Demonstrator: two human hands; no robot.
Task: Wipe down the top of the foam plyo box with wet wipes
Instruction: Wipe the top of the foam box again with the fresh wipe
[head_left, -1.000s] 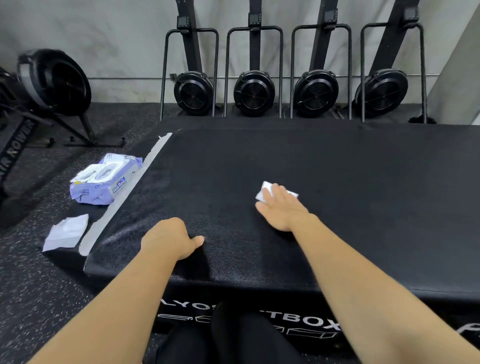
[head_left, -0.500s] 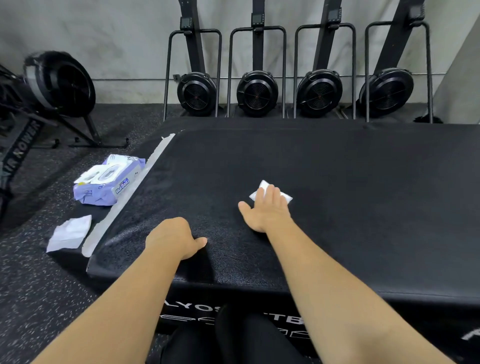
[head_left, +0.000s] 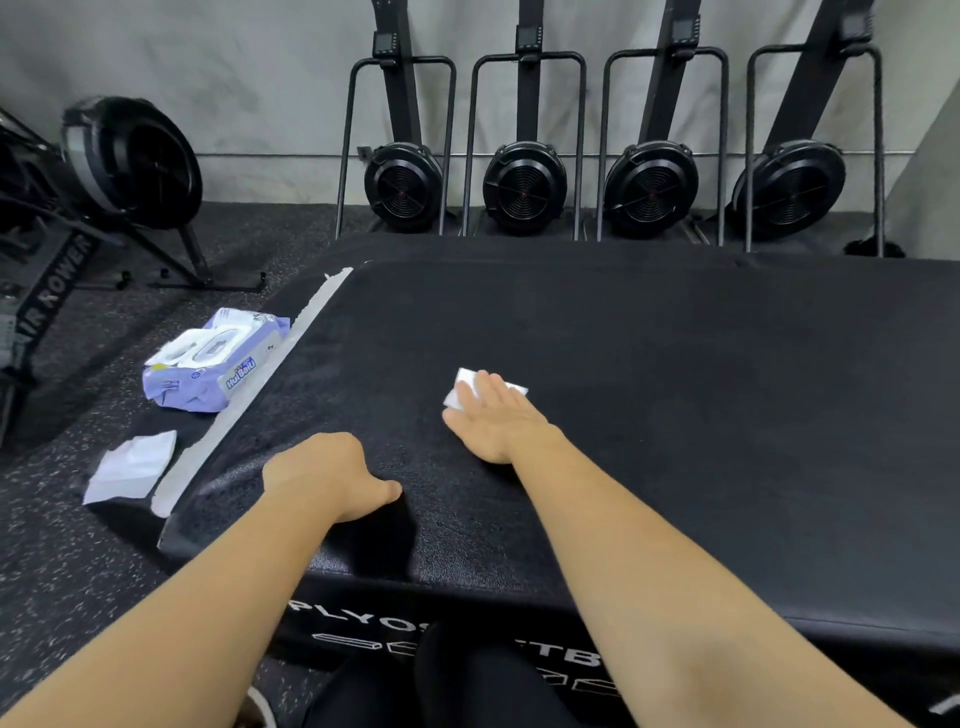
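Note:
The black foam plyo box (head_left: 675, 405) fills the middle of the head view, its top wide and dark. My right hand (head_left: 493, 421) lies flat with straight fingers on a folded white wet wipe (head_left: 462, 387), pressing it onto the box top left of centre. Only the wipe's far edges show past my fingers. My left hand (head_left: 324, 475) rests on the box top near its front left corner, fingers curled under and thumb pointing right, holding nothing.
A purple pack of wet wipes (head_left: 210, 361) lies on the floor mat left of the box. A used white wipe (head_left: 130, 467) lies nearer me. Grey tape (head_left: 249, 400) runs along the box's left edge. Rowing machines (head_left: 524, 182) stand against the back wall.
My right hand has slid the wipe leftward across the box top. My left hand has stayed near the front left corner.

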